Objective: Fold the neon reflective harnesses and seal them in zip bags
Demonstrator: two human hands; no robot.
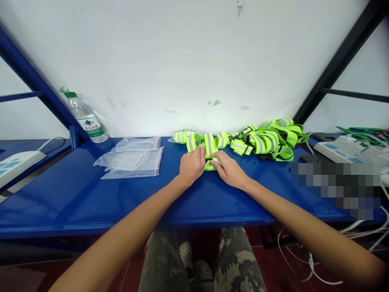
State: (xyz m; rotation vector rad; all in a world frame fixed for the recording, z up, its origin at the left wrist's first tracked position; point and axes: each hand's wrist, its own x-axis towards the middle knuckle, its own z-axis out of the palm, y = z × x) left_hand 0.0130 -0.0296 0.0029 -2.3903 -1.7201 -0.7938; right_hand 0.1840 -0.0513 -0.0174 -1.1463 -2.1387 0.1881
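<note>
Both of my hands rest at the middle of the blue table (pixel 75 194) on one neon yellow reflective strap (pixel 210 147) with grey stripes. My left hand (pixel 191 165) is closed, pinching the strap's left side. From the right, my right hand (pixel 229 169) presses its fingers onto the folded part of the same strap. A tangled pile of more reflective straps (pixel 267 140) lies just behind and to the right, against the white wall.
Clear zip bags (pixel 133 160) lie in a small stack left of my hands. A plastic water bottle (pixel 85 117) leans at the back left. White power strips sit at far left (pixel 15 164) and at right (pixel 343 149), with cables hanging off the right edge.
</note>
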